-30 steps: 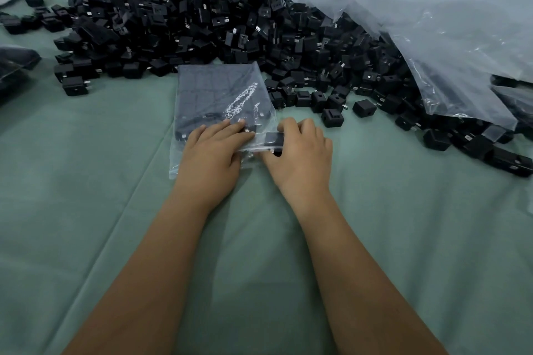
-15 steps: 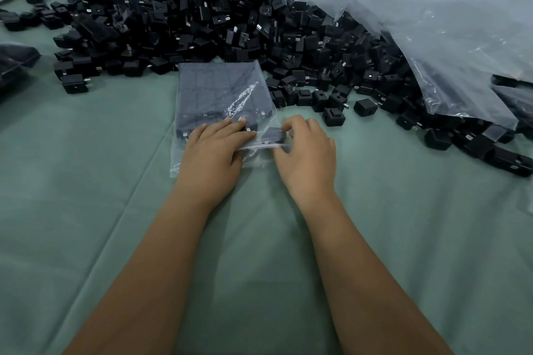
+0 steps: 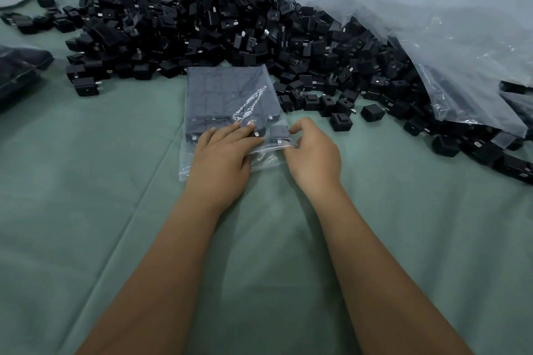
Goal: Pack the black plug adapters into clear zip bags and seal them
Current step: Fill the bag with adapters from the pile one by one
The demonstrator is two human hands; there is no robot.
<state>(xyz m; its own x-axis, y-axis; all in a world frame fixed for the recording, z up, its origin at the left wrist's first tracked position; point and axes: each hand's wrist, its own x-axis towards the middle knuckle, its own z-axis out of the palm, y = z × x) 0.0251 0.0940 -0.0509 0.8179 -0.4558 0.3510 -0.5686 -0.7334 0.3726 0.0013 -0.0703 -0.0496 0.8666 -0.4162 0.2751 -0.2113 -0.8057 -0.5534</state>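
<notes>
Loose adapter pile (image 3: 219,26) crowds the zip bag (image 3: 230,95); big plastic sheet (image 3: 450,60) drapes right.

Adapter pile (image 3: 202,23) blocks far side; near cloth (image 3: 259,253) free.

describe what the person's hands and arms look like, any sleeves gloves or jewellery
Both arms are bare from the bottom edge of the view to the wrists: no sleeves show. The left hand and right hand wear no gloves, and no rings, watch or bracelets are visible. The fingernails that show on the left hand are short and unpainted.
</notes>
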